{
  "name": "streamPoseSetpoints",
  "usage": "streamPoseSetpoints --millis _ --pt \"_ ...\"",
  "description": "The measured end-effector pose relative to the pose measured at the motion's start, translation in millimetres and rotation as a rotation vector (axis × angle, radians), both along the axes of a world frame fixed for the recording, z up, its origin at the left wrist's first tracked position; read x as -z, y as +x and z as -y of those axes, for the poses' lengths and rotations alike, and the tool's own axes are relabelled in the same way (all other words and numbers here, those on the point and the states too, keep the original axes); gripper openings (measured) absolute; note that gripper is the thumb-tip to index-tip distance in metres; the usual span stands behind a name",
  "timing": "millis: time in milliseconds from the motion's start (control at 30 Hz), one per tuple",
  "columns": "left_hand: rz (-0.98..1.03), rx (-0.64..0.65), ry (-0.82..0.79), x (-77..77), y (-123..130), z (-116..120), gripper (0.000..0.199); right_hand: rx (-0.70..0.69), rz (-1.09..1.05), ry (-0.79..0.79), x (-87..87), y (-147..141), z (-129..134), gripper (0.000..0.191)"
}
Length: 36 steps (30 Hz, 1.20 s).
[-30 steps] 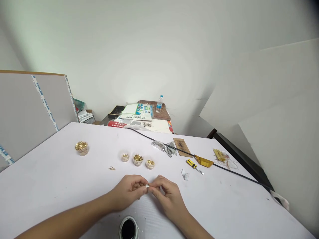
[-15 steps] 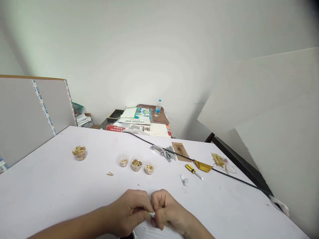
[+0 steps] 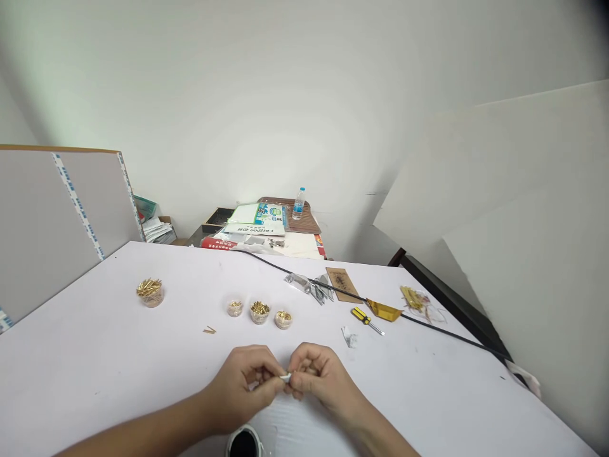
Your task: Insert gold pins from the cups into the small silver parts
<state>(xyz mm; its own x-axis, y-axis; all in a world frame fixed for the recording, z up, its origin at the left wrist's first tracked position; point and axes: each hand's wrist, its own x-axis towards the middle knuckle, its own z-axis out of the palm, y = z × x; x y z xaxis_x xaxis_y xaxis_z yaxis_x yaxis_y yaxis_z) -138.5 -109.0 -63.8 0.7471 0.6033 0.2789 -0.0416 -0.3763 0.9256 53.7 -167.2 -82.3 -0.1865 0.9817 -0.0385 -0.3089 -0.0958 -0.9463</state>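
My left hand [image 3: 250, 384] and my right hand [image 3: 321, 377] meet over the front of the white table [image 3: 157, 368]. Between their fingertips is a small white piece [image 3: 286, 377], pinched from both sides; it is too small to name its kind. Both hands have curled fingers. Below them, at the bottom edge, stands a round white-rimmed container [image 3: 244, 442] with a dark inside, partly cut off by the frame. A pair of thin brass-coloured pins [image 3: 209, 330] lies beyond my left hand.
Small clear cups of brass parts [image 3: 259, 311] stand mid-table, and a larger cup [image 3: 150, 292] at the left. On the right lie a yellow screwdriver [image 3: 367, 320], crumpled paper [image 3: 349, 337], a brown card [image 3: 343, 284] and a long black rod [image 3: 442, 331] through a yellow wrap.
Both hands have moved up and away from the table's front edge with the white piece between them. More of the dark container now shows below. The view has shifted slightly.
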Motion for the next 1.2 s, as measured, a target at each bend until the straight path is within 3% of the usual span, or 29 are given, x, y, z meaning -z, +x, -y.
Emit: streamPoseSetpoints --millis 100,200,367,500,700,833,1033,1200 --pt "0.016 0.010 -0.345 5.2 4.8 -3.5 0.024 0.037 0.093 0.049 -4.4 2.5 0.9 0.041" --pt "-0.022 0.045 -0.524 3.9 5.4 -6.1 0.036 0.094 0.134 0.093 -6.0 1.4 4.8 0.040" --pt "-0.011 0.163 -0.676 4.0 3.1 -8.5 0.043 0.122 0.217 0.195 -2.4 -4.1 11.4 0.034" --pt "0.024 0.284 -0.768 7.5 2.1 -5.8 0.045 0.157 0.413 0.438 -3.4 -4.7 16.2 0.023" --pt "-0.025 0.332 -0.775 9.4 1.3 -4.0 0.042 0.071 0.604 0.785 -9.1 3.1 16.0 0.031" --pt "-0.073 0.337 -0.844 7.1 0.6 -6.5 0.044 0.041 0.624 0.747 -8.9 4.1 15.6 0.030" --pt "-0.016 0.207 -1.030 8.0 7.2 -1.3 0.046 0.198 0.686 0.766 -11.1 2.3 19.1 0.020" --pt "-0.071 0.267 -1.065 2.4 6.4 -5.6 0.044 0.171 0.589 0.608 -16.6 -0.2 20.5 0.023"
